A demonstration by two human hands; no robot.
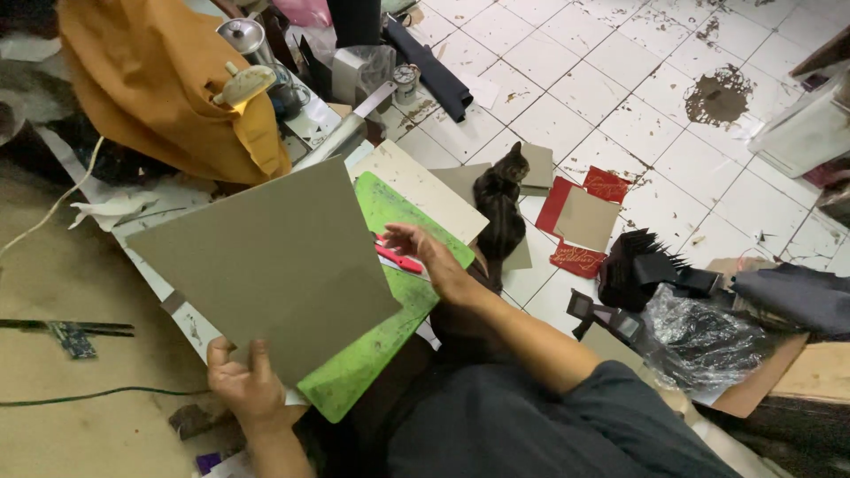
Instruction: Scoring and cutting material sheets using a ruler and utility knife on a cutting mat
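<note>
Gripping the board [266,265] by its near corner, the left hand [243,385] should keep it flat while the open, empty right hand [425,252] reaches the red knife [398,258] on the green mat [372,354].

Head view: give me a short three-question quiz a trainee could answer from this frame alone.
1. True or false: the left hand holds the grey board by its near edge.
2. What is the right hand closest to? A) the red cutter on the green cutting mat; B) the yellow cloth; C) the black plastic bag.
3. Which animal sits on the tiled floor beyond the mat?

Key:
1. True.
2. A; whether the fingers touch the cutter is unclear.
3. A dark cat, among cardboard pieces.
</note>
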